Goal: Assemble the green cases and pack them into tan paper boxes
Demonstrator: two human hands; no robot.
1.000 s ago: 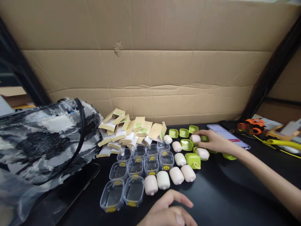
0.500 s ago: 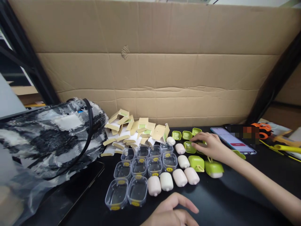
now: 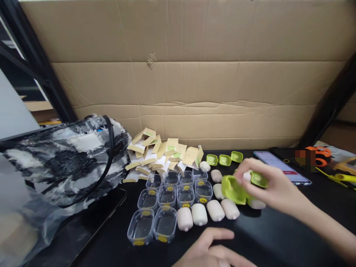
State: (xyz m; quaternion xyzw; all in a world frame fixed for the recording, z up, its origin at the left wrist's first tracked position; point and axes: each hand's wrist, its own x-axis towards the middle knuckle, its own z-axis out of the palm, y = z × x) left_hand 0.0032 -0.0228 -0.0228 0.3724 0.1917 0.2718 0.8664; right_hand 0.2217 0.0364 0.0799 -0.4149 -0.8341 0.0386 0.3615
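Note:
My right hand point(image 3: 269, 183) pinches a hollow green cover point(image 3: 231, 190) between thumb and fingers, its open side tilted toward me. It hovers over the pale, rounded pieces point(image 3: 215, 210), which look like small cases, each with a little nub. More green covers point(image 3: 224, 160) lie hollow side up behind the hand, and another green cover point(image 3: 259, 180) shows past the fingers. My left hand point(image 3: 211, 250) rests low at the front edge of view, fingers stretched out and holding nothing. Left of the pale pieces stand rows of clear plastic boxes point(image 3: 140, 226) with yellow labels.
Folded cardboard packs point(image 3: 169, 152) are heaped behind the clear boxes. A fluffy black-and-white bag point(image 3: 66, 159) fills the left side. A lit phone point(image 3: 274, 163) lies at the right, near an orange object point(image 3: 319, 155). A cardboard wall point(image 3: 189, 85) closes off the back.
My right hand has taken hold of a green cover and lifted it toward me. My left hand's index finger has straightened. The view has shifted slightly.

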